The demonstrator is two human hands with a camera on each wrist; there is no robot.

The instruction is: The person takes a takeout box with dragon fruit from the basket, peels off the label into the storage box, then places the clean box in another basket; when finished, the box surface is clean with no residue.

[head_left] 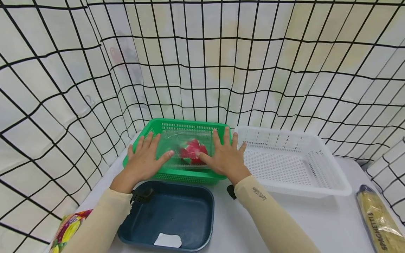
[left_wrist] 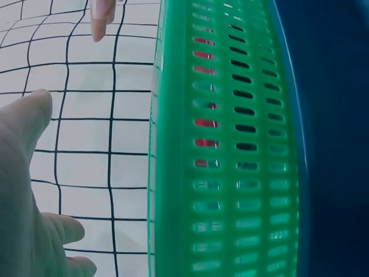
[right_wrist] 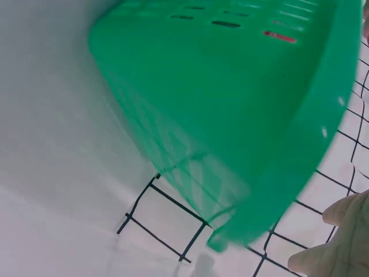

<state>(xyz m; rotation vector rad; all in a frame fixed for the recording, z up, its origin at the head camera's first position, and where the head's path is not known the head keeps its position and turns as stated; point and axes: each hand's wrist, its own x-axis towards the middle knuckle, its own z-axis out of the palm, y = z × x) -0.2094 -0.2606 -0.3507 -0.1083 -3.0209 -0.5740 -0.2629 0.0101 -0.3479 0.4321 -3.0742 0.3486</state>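
In the head view both hands spread their fingers over a green slotted basket (head_left: 190, 177), one near each end. My left hand (head_left: 143, 160) overlaps the basket's left side, thumb pointing inward. On the other side my right hand (head_left: 226, 157) overlaps the right end, its thumb in front of a red item (head_left: 191, 149) with pale patches. That item lies under or inside a clear plastic container (head_left: 171, 140) in the basket. Both wrist views show the basket wall (left_wrist: 173, 173) with the fingers above rim height and nothing gripped.
A dark blue tub (head_left: 171, 211) with a white piece (head_left: 168, 240) stands in front of the green basket. To the right is a white basket (head_left: 294, 165). A spaghetti pack (head_left: 379, 221) lies far right, a colourful packet (head_left: 70, 228) front left. Black netting (head_left: 204, 66) surrounds the table.
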